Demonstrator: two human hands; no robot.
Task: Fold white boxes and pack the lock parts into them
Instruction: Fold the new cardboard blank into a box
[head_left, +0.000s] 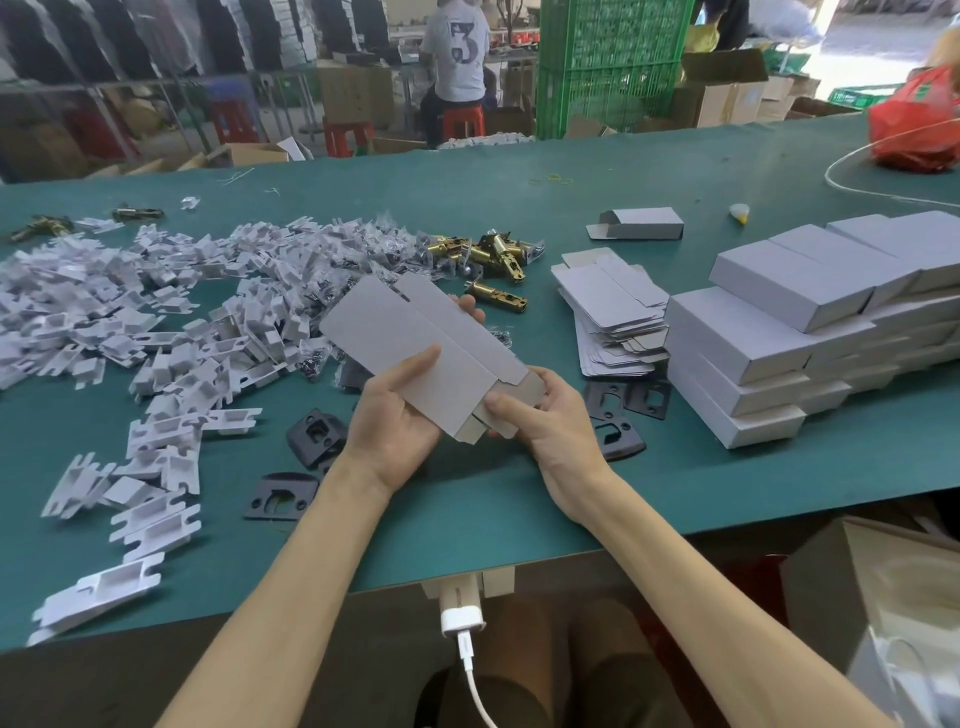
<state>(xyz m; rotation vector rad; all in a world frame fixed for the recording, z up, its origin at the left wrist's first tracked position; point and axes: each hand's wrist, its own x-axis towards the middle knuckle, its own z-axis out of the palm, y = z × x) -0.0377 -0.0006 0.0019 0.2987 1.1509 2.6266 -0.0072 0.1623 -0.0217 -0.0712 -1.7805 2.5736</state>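
A: Progress?
B: Closed boxes (769, 332) are sitting stacked at the counter's (467, 519) right; flat blanks (608, 312), brass latches (493, 260) and black plates (311, 436) are still waiting.
A: Item in hand?
B: Box blank (421, 353), still flat, grey-white, creased lengthwise, is hovering above the counter; left hand (400, 421) is clasping its near end, right hand (550, 421) is pinching the end flap.

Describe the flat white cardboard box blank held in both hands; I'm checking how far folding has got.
The flat white cardboard box blank is a long, still-collapsed sleeve with lengthwise creases and brownish end flaps showing at its near end. It is held tilted above the green table, running from near right to far left. The left hand supports it from beneath, thumb on top; the right hand pinches the near flaps. Not yet opened.
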